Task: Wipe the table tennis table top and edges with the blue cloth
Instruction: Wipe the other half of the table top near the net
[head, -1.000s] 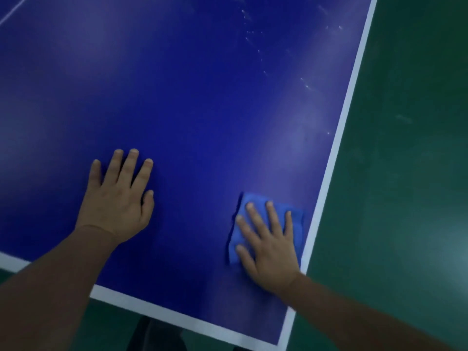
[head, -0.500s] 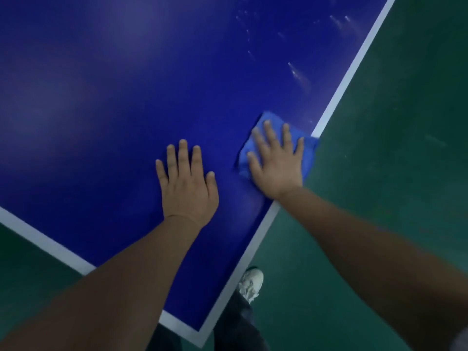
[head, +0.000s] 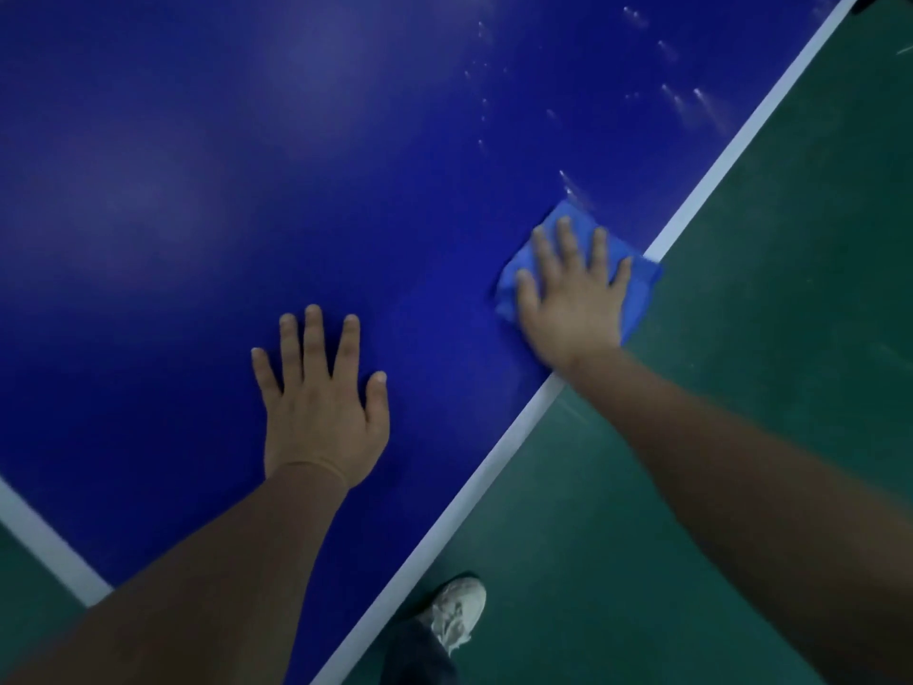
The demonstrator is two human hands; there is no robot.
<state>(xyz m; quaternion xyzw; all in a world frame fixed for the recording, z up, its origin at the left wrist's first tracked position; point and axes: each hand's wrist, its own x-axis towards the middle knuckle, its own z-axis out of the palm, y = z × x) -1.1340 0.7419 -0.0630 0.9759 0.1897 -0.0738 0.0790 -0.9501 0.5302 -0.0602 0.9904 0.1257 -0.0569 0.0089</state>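
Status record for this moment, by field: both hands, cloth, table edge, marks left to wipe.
left hand: flat on the table top, fingers spread, holding nothing
right hand: pressed flat on the blue cloth
cloth position: at the white edge line, one corner past it
white specks: on the top beyond the cloth, not yet wiped
shoe: on the green floor beside the table

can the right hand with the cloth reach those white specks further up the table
Probably yes. The right hand presses the blue cloth flat by the white edge line, and the nearest specks lie just beyond it on bare table, nothing between.
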